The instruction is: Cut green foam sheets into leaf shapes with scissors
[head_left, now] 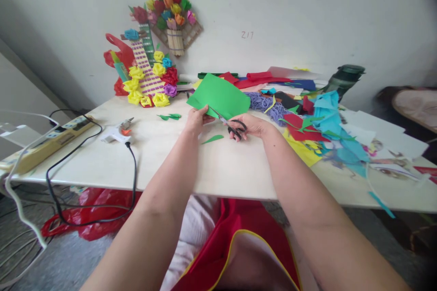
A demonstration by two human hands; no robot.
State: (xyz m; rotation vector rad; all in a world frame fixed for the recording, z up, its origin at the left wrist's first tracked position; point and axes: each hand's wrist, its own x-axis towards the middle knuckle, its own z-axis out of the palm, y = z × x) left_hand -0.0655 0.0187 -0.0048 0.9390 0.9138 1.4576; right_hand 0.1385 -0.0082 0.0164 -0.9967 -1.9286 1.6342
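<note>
A: How do the hands stand?

B: The left hand (198,120) is closed on the near edge of the green sheet (220,93), thumb on top; the right hand (251,125) is curled in the handles of the scissors (235,130); the blades meet the sheet between both hands.

A: What could go wrong there?

B: The blade tips point toward the left thumb and seem near it; a careless closing could nick it; also, the sheet is gripped only at one side, so its far part could bend and the cut could wander.

A: And around the hands?

B: A green cut piece (213,138) lies on the worktop (235,168), just nearer than the hands; a low wrist could sweep it away; beyond the right hand is purple yarn (268,103), which might snag the sheet.
</note>
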